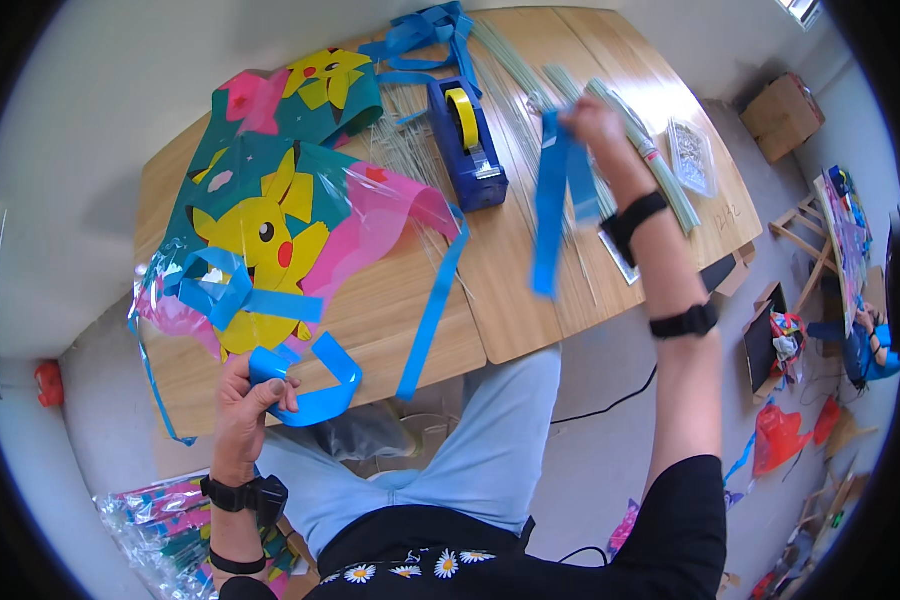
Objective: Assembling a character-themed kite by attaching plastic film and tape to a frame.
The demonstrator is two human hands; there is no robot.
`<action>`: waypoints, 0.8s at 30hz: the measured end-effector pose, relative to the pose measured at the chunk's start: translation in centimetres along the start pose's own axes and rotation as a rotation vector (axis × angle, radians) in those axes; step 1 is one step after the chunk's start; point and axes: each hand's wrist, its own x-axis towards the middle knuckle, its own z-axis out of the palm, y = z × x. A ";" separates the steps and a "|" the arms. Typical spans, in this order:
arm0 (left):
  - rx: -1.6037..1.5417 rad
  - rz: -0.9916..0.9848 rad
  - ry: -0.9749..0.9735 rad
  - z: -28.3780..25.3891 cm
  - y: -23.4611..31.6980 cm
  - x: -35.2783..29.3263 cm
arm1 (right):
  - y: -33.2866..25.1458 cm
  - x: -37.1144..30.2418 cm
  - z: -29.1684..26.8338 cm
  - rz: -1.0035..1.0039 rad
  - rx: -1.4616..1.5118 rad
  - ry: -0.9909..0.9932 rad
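Near the table's front left edge, my left hand (246, 400) is closed round a curled blue plastic ribbon (332, 402). My right hand (596, 125) is raised at the right side of the table and slightly blurred. It pinches a strip of blue ribbon (548, 235) that hangs in two lengths. Beyond my left hand lies a glossy plastic sheet (260, 215) in green, pink and yellow, printed with a cartoon animal. Another blue ribbon (440, 300) runs from the sheet's right tip past the front edge, and a looped one (215, 290) rests on its left part.
A blue tape dispenser (475, 165) with yellow tape stands mid-table. Thin clear rods (410, 140) and bundled pale sticks (660, 165) lie around it. A blue ribbon heap (430, 35) sits at the back, a clear box (692, 155) at the right. Cardboard boxes (782, 112) stand on the floor.
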 end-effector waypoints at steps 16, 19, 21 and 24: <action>0.032 -0.021 0.015 2.4 0.1 0.5 | 7.4 3.1 -8.7 0.368 -0.447 0.105; 0.040 -0.017 0.007 2.6 0.1 0.4 | 10.2 0.4 -8.8 0.480 -0.589 0.074; 0.043 -0.041 0.001 2.9 0.3 -0.3 | 10.0 -0.9 -8.1 0.469 -0.608 0.106; -0.027 -0.083 0.086 3.5 -0.3 -1.0 | 6.9 -4.4 -7.2 0.375 -0.774 0.203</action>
